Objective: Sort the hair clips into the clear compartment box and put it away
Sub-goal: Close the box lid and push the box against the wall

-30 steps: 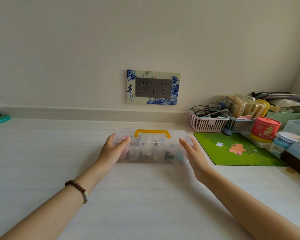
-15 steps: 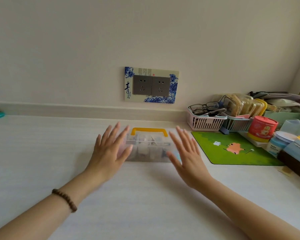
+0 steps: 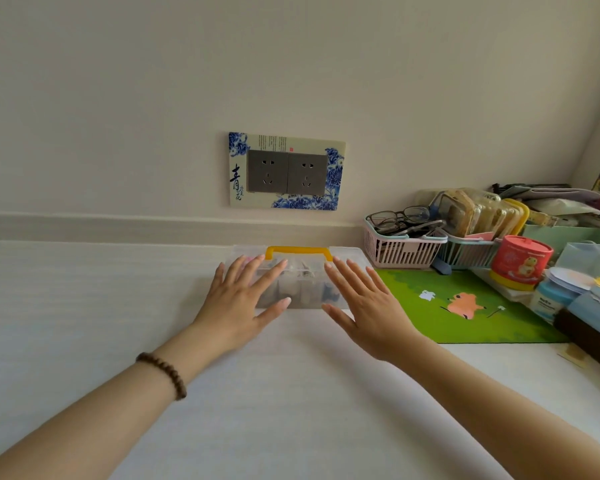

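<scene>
Left hand (image 3: 238, 303): fingers straight and spread wide, holding nothing, set at the box's near wall; cannot tell if it touches.
Right hand (image 3: 364, 303): same flat, spread pose.
Clear compartment box (image 3: 305, 289): lid shut, yellow handle (image 3: 298, 251) on top, near the counter's (image 3: 84, 306) back edge.
Why: flat palms probably suit sliding it back.
Neighbours: green mat (image 3: 465, 306) just right; socket plate (image 3: 286, 171) above.

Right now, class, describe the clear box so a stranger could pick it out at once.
Start at the blue-and-white socket plate on the wall. Directly below it, on the white desk, lies the clear box, partly behind the left hand and right hand, both open. Unlike the pink basket to its right, it is see-through with a yellow handle.
</scene>
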`<state>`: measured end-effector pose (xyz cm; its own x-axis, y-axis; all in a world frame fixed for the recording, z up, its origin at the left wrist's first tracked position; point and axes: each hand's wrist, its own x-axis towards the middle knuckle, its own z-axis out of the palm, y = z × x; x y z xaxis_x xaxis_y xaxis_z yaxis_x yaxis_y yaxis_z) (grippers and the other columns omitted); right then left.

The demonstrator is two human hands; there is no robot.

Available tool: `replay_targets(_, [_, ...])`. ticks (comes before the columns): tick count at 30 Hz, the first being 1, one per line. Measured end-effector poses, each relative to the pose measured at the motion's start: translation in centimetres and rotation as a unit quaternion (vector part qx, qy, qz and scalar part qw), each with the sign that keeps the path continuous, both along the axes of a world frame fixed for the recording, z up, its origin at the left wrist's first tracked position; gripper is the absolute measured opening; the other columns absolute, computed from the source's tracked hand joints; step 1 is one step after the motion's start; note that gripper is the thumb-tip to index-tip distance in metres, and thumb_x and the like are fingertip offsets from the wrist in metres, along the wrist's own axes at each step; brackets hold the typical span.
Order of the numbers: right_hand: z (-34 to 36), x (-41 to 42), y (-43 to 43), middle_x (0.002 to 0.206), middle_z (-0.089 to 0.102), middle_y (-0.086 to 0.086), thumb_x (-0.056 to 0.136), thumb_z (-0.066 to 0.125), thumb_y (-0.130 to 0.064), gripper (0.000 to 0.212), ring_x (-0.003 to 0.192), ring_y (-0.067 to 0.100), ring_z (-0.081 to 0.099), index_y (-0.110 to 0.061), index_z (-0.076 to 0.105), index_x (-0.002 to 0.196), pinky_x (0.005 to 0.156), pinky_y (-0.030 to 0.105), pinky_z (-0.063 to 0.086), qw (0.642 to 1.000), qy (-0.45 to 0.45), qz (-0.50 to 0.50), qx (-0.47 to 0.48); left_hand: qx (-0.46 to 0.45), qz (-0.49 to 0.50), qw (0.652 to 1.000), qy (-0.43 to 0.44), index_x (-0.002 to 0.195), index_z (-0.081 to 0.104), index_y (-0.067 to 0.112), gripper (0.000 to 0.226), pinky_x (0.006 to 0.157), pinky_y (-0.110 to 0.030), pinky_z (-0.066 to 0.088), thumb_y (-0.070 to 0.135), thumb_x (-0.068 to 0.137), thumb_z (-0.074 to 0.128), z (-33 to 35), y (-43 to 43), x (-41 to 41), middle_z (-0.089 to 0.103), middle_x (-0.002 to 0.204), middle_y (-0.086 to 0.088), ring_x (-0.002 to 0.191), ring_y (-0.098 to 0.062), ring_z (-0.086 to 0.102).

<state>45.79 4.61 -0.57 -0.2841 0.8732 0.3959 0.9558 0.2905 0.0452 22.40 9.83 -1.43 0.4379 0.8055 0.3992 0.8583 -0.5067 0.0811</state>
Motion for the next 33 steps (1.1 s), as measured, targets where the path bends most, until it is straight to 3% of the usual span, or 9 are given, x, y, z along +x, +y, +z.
replay_targets(3, [-0.5, 1.3, 3.0, 0.159, -0.003, 0.000, 0.087, 0.012, -0.063, 0.074, 0.145, 0.019, -0.009, -0.024, -0.004, 0.149, 0.115, 0.032, -0.011, 0.999, -0.018, -0.033, 0.011, -0.012, 0.008, 1.000, 0.009, 0.140, -0.001, 0.048, 0.078, 0.114, -0.049, 0.006, 0.079, 0.069, 0.001, 0.4, 2.7, 2.4, 0.010, 0.156, -0.001, 0.142, -0.024, 0.002])
replay_targets(7, [-0.6, 2.5, 6.4, 0.158, -0.010, 0.003, 0.087, 0.014, -0.062, 0.077, 0.141, 0.018, -0.018, -0.022, -0.012, 0.147, 0.112, 0.031, -0.014, 0.999, -0.018, -0.049, -0.002, -0.042, 0.017, 0.999, 0.016, 0.141, -0.001, 0.046, 0.068, 0.114, -0.049, 0.004, 0.073, 0.081, 0.016, 0.9, 5.8, 4.4, 0.007, 0.156, -0.001, 0.142, -0.024, -0.001])
replay_targets(15, [-0.6, 4.7, 11.1, 0.156, -0.018, 0.000, 0.087, 0.017, -0.063, 0.078, 0.142, 0.017, -0.022, -0.024, -0.017, 0.145, 0.112, 0.029, -0.013, 0.999, 0.009, -0.041, -0.033, -0.086, 0.002, 0.996, 0.028, 0.141, -0.002, 0.048, 0.072, 0.113, -0.050, -0.001, 0.077, 0.076, 0.012, 1.6, 11.1, 6.4, -0.002, 0.157, 0.003, 0.143, -0.023, -0.008])
replay_targets(25, [-1.4, 5.4, 14.2, 0.150, -0.027, -0.003, 0.087, 0.021, -0.063, 0.079, 0.140, 0.016, -0.026, -0.025, -0.024, 0.141, 0.116, 0.032, -0.011, 0.999, 0.021, -0.045, -0.014, -0.058, -0.013, 0.998, 0.022, 0.139, -0.005, 0.050, 0.078, 0.114, -0.052, 0.001, 0.081, 0.069, 0.006, 1.0, 14.3, 6.9, -0.005, 0.157, 0.002, 0.142, -0.025, -0.012])
replay_targets(29, [-1.1, 5.5, 14.2, 0.151, -0.027, -0.002, 0.086, 0.019, -0.064, 0.079, 0.140, 0.017, -0.026, -0.026, -0.024, 0.141, 0.113, 0.030, -0.013, 0.998, 0.010, -0.056, -0.027, -0.062, 0.004, 0.997, 0.036, 0.139, -0.008, 0.049, 0.071, 0.114, -0.054, -0.004, 0.076, 0.078, 0.016, 1.0, 14.2, 7.2, -0.015, 0.156, 0.003, 0.140, -0.026, -0.021])
replay_targets(33, [0.6, 5.0, 13.5, 0.156, -0.020, -0.001, 0.091, 0.020, -0.059, 0.073, 0.143, 0.019, -0.019, -0.025, -0.016, 0.146, 0.114, 0.034, -0.010, 0.994, 0.027, -0.061, -0.083, -0.034, 0.023, 0.998, 0.051, 0.138, -0.016, 0.047, 0.071, 0.111, -0.050, -0.014, 0.074, 0.078, 0.012, 1.2, 13.4, 7.0, -0.019, 0.154, 0.002, 0.139, -0.028, -0.024])
